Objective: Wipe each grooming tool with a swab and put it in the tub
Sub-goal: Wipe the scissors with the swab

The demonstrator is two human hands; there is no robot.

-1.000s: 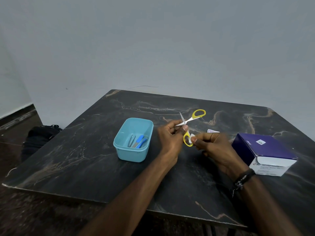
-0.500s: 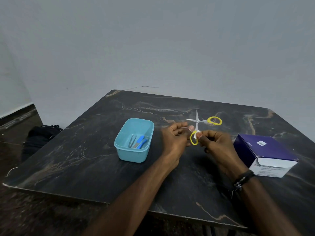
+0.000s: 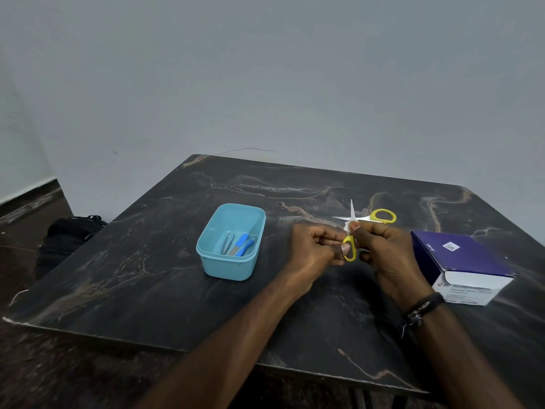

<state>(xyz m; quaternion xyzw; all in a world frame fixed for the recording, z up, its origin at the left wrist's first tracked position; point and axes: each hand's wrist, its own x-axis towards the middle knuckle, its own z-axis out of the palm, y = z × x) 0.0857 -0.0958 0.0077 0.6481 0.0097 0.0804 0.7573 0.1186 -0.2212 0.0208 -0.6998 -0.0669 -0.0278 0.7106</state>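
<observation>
The yellow-handled scissors (image 3: 361,228) are held above the middle of the dark marble-patterned table (image 3: 147,276), blades spread wide apart, one tip pointing up and the other to the left. The left hand (image 3: 314,249) pinches the lower handle loop between thumb and fingers. The right hand (image 3: 383,246) is closed with a small white swab (image 3: 348,225) pressed against the metal near the pivot; the other handle loop juts out to the right, free of both hands.

Left of the hands, with a clear strip of tabletop between, stands the light blue tub (image 3: 231,243), holding tweezers (image 3: 227,242) and two blue-handled tools (image 3: 243,245). Just beside the right hand sits a purple and white swab box (image 3: 463,264), close to the table's right side. The near edge of the table runs under both forearms, and the front left stretch of the top is bare. A dark bag (image 3: 67,234) lies on the floor beyond the left edge.
</observation>
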